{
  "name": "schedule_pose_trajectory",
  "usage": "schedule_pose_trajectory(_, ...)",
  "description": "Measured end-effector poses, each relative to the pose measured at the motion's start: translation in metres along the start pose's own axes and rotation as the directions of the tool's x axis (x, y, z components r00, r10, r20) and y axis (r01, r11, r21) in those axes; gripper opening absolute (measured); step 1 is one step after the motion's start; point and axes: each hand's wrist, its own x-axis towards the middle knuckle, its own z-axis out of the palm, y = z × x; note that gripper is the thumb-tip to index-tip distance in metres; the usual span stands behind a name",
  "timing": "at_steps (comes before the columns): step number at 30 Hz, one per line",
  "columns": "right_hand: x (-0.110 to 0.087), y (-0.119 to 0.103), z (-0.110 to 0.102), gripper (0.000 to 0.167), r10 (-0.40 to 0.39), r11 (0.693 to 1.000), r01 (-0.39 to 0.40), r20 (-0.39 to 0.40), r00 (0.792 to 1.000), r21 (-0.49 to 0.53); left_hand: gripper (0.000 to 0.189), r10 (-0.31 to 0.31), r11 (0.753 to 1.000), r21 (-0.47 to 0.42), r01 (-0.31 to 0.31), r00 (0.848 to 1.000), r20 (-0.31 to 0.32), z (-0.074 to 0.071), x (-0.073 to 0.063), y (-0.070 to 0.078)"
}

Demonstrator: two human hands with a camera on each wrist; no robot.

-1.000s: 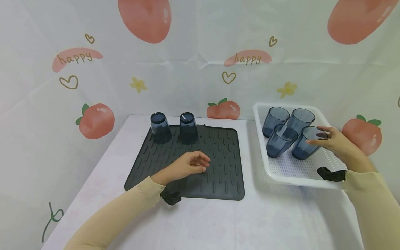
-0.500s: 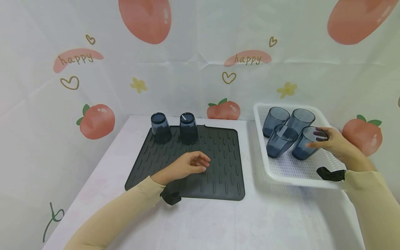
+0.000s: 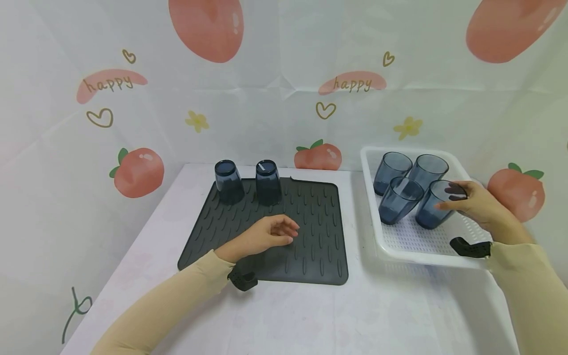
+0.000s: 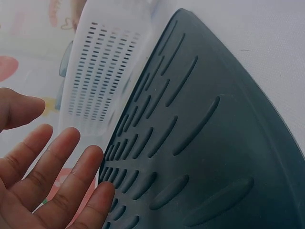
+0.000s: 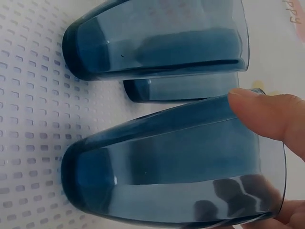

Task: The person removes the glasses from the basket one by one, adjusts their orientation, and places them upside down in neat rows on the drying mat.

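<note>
We see a right hand [image 3: 481, 207] gripping a translucent blue, tapered tumbler [image 3: 435, 211] near its thin rim, thumb pressed to the outer wall and fingers showing dark through the smooth, glossy side. The tumbler stays mouth up inside a white plastic basket [image 3: 417, 257], its floor and sides pierced with small slots, just below the hand. Beside the grip, on its left and beyond it, we count three matching translucent blue tumblers [image 3: 399, 202], thick-based and mouth up.

Well apart, a left hand [image 3: 262, 236] hangs relaxed, thumb clear of its gently bent fingers, over a dark grey, rubbery-looking mat [image 3: 319, 256] with rounded corners and raised oblong ridges. Beyond that hand, two upside-down dark blue tumblers [image 3: 268, 185] stand at the mat's far edge. Beige sleeves [image 3: 523, 286] and black wrist straps [image 3: 470, 247] show behind both hands.

Against the frame from a second ago, we note the right fingers showing darker through the tumbler's wall; the left hand and the upturned pair keep their places.
</note>
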Motion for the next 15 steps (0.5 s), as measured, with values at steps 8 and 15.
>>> schedule_pose_trajectory(8, -0.006, -0.007, -0.002, 0.095, 0.06, 0.998, -0.06, -0.022, 0.998, -0.012, 0.033, -0.008, 1.0, -0.007, 0.008, 1.0, 0.006, 0.0, 0.0, 0.002)
schedule_pose_trajectory(15, -0.011, -0.01, -0.006, 0.098, 0.104, 0.993, -0.106, -0.053, 0.993, -0.052, 0.033, -0.013, 1.0, -0.008, 0.013, 1.0, 0.008, 0.001, 0.001, -0.001)
